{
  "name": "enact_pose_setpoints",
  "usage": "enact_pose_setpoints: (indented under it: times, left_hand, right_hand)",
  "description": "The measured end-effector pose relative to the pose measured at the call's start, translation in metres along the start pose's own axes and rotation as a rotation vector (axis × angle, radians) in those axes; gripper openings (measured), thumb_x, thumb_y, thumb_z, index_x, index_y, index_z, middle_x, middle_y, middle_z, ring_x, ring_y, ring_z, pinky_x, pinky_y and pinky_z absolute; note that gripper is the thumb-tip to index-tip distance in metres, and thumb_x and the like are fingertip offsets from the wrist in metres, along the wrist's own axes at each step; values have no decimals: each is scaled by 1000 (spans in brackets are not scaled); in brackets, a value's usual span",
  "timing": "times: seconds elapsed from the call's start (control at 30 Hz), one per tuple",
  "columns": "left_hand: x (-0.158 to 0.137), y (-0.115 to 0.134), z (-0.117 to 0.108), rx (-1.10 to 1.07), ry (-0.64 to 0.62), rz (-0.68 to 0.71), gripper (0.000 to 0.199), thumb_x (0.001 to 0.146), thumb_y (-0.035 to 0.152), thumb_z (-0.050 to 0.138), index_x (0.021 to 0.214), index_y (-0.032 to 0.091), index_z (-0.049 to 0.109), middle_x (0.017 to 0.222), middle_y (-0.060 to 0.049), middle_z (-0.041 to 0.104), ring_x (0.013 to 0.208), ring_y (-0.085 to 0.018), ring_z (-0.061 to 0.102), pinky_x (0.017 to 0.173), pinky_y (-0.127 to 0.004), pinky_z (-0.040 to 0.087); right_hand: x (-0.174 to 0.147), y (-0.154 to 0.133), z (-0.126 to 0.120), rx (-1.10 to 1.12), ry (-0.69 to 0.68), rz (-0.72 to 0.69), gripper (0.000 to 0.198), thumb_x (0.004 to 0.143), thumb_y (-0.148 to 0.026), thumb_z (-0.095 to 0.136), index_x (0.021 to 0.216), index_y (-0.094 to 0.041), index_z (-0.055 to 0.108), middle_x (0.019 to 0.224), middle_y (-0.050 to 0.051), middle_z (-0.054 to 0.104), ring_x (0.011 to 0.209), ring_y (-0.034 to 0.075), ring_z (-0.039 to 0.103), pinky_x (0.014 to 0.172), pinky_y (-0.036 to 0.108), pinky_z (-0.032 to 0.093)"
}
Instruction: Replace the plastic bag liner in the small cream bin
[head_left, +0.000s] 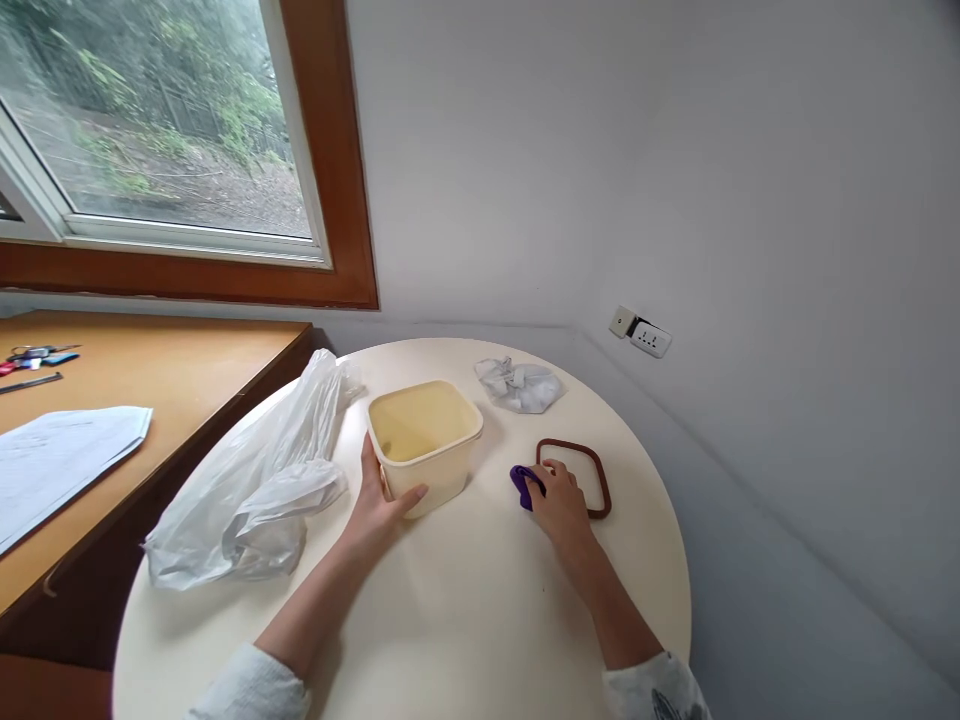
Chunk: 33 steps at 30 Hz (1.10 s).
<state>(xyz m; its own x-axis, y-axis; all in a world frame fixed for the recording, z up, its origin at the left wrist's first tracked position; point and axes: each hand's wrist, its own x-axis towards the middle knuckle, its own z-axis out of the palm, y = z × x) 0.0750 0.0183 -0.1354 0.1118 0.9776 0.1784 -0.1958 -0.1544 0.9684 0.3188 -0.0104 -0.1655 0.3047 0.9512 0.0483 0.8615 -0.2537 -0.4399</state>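
Observation:
My left hand point(379, 500) grips the near left corner of a cream plastic container point(439, 475), thumb along its front wall and fingers round its left side. The container is open at the top and looks tilted slightly. A bunched purple cloth point(523, 486) is held in my right hand point(559, 500), pinched between thumb and fingers just above the table. Beside and partly under that hand lies a lid with a brown rim point(602, 485) and a pale or see-through middle.
On the round cream table point(465, 630), a crumpled white plastic bag point(262, 500) lies left of the container. A small clear bag point(525, 385) sits at the back. A wooden desk point(202, 370) with papers point(67, 455) adjoins on the left. Walls stand behind and right.

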Motion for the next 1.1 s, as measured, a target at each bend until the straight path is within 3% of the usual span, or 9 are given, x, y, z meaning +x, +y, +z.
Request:
enact_pose_setpoints:
  times: [0.13, 0.3, 0.57, 0.83, 1.1]
  left_hand:
    - [0, -2, 1, 15, -22, -33, 101, 60, 36, 75, 136, 38, 9, 134, -9, 40, 119, -32, 42, 95, -50, 43]
    - [3, -11, -3, 140, -20, 24, 100, 59, 35, 76, 136, 35, 12, 131, -10, 41, 120, -33, 41, 96, -51, 41]
    - [5, -22, -9, 239, -58, 47, 97, 66, 31, 72, 137, 38, 7, 140, -7, 31, 127, -30, 33, 105, -52, 30]
    - [4, -17, -6, 242, -64, 40, 97, 65, 34, 73, 137, 37, 8, 138, -9, 34, 127, -31, 34, 104, -52, 30]
    - [3, -12, -3, 221, -29, 30, 73, 69, 39, 69, 131, 31, 32, 128, -9, 46, 124, -31, 37, 102, -49, 34]
  right_hand:
    - [2, 6, 4, -32, -19, -45, 35, 88, -30, 36, 116, -27, 58, 135, 10, 42, 126, 26, 35, 100, 44, 24]
    - [6, 12, 9, -6, -7, -72, 36, 89, -19, 33, 112, -15, 60, 128, 12, 52, 124, 22, 40, 104, 43, 19]
    - [6, 13, 1, 87, 58, -77, 34, 84, -11, 36, 103, -15, 63, 108, 10, 63, 102, 21, 55, 88, 33, 39]
    - [5, 7, -5, 295, 185, -60, 37, 85, -17, 34, 112, -14, 60, 119, 10, 58, 113, 20, 49, 97, 35, 38]
    - [4, 9, -2, 536, 386, -98, 38, 82, -19, 37, 113, -15, 59, 119, 11, 58, 113, 22, 50, 97, 43, 40]
